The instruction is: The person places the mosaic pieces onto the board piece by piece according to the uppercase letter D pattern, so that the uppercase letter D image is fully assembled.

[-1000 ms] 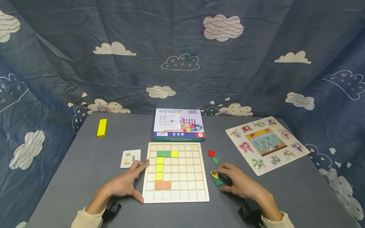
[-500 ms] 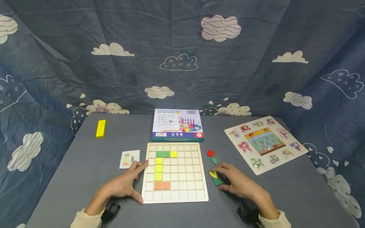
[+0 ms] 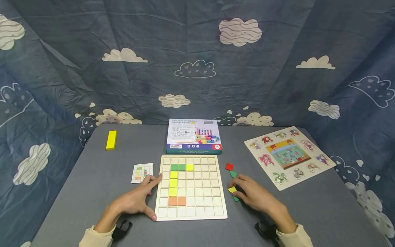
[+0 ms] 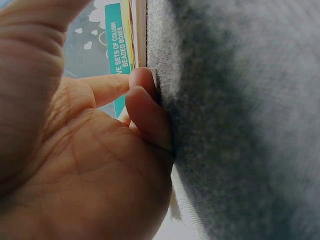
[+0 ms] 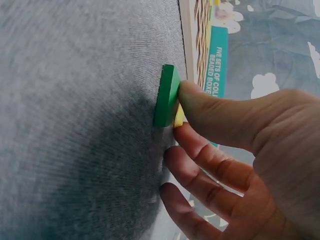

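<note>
A wooden grid board holds several green, yellow and orange square tiles. My left hand rests against its left side, index finger at the edge and thumb at the near corner. In the left wrist view the left hand's index finger reaches the board's edge. Right of the board, my right hand pinches a yellow curved piece between thumb and index finger. A green piece lies just in front, partly hidden; in the right wrist view this green piece overlaps the yellow one.
A red tile and a green curved piece lie beyond the right hand. A pattern card sits left of the board. Behind are a boxed toy set, a yellow block and a sea-animal puzzle.
The right thumb and index finger have come together on the yellow piece, and that hand now covers more of the green pieces. The left hand stays at the board.
</note>
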The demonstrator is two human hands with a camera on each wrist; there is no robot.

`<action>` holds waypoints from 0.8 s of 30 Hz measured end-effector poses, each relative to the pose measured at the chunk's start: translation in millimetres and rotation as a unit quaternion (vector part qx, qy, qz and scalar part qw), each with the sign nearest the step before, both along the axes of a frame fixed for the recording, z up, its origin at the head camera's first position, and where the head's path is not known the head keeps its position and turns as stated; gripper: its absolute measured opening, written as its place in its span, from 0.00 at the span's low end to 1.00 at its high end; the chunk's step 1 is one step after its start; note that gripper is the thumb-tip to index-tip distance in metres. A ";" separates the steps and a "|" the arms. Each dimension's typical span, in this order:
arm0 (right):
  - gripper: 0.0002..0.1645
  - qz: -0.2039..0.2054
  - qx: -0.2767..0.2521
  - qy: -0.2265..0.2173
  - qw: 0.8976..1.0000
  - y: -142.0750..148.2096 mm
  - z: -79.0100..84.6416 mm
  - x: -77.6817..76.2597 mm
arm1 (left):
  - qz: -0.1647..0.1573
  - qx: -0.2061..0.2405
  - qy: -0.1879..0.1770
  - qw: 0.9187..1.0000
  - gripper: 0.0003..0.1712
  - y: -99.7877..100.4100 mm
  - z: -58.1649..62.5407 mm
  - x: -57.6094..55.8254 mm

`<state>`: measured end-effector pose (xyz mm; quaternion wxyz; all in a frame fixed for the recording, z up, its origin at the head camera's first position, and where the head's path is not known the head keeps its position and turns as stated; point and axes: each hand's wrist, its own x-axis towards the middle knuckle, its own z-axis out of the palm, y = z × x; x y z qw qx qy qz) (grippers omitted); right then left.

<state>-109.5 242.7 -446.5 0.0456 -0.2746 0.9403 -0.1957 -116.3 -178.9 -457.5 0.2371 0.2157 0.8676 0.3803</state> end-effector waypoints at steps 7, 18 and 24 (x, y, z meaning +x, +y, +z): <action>0.09 0.001 -0.014 -0.006 1.000 -1.3 1.6 -4.0 | -0.007 0.007 0.015 1.000 0.79 1.5 1.1 1.0; 0.06 0.011 -0.010 -0.017 1.000 2.1 4.8 -7.8 | -0.005 0.010 0.010 1.000 0.79 1.9 2.5 1.8; 0.03 0.022 0.000 -0.027 0.999 1.7 9.9 -11.0 | -0.004 0.012 0.008 1.000 0.79 1.2 2.4 1.7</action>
